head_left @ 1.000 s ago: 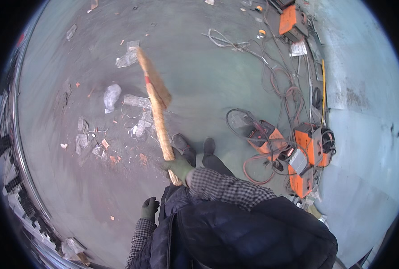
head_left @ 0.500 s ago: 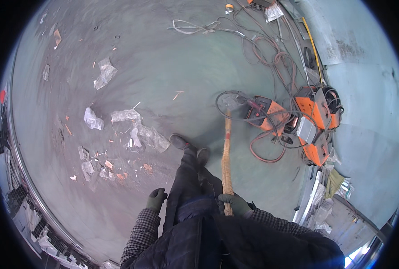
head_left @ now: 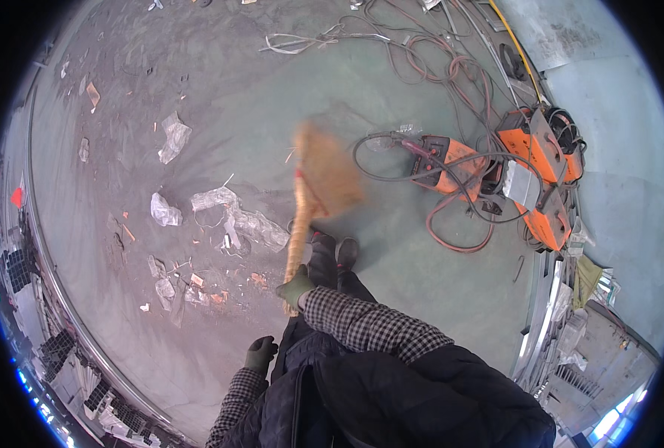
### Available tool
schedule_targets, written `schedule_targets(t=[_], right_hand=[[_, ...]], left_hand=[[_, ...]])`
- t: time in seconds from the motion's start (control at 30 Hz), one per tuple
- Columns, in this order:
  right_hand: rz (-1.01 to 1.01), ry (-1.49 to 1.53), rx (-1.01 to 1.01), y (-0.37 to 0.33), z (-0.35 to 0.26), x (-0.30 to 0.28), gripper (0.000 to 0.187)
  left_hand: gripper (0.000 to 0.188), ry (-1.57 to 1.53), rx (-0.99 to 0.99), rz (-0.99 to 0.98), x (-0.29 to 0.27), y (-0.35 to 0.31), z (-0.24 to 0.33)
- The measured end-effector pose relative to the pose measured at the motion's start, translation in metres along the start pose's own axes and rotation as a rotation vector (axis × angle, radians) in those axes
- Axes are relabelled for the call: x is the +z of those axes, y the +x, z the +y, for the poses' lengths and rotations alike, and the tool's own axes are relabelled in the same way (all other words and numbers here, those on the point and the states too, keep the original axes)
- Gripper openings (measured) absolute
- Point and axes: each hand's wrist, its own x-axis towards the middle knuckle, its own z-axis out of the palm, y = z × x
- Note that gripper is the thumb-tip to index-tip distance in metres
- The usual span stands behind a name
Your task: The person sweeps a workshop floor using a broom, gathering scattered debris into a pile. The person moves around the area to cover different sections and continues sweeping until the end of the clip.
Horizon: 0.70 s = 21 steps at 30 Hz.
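Observation:
My right hand, in a dark green glove, is closed round the handle of a straw broom, with the arm reaching across my front. The broom's wide bristle head is blurred by motion and hangs over the floor ahead of my feet; whether it touches the floor I cannot tell. At my left side my gloved left hand hangs with its fingers curled in and nothing showing in them. Left of the broom lie crumpled clear plastic sheets and a whitish plastic scrap.
Orange welding machines stand on the right, with tangled cables and hoses beyond them. Scraps and rubble litter the dusty floor on the left. A long metal rail curves along the left edge. Pale panels stand at the right.
The broom and my right hand have swung left across my front, and the bristle head has come into sight. My feet have shifted. My left hand stays low at my side.

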Motion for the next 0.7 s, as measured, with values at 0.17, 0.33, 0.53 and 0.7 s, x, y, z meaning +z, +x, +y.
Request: schedule_targets(t=[0.17, 0.33, 0.53, 0.7], right_hand=[[-0.14, -0.114, -0.172, -0.044, -0.029, -0.035, 0.105], [0.049, 0.171, -0.492, -0.07, -0.036, -0.084, 0.094], [0.593, -0.004, -0.371, 0.004, -0.101, -0.163, 0.095], [0.482, 0.36, -0.072, 0.068, -0.166, -0.207, 0.066]], left_hand=[[0.038, 0.004, 0.002, 0.014, 0.01, 0.002, -0.006], [0.038, -0.024, 0.018, 0.005, 0.018, 0.011, 0.001], [0.039, -0.044, 0.077, 0.036, 0.025, 0.004, 0.01], [0.037, -0.066, 0.022, 0.05, 0.009, -0.003, 0.021]])
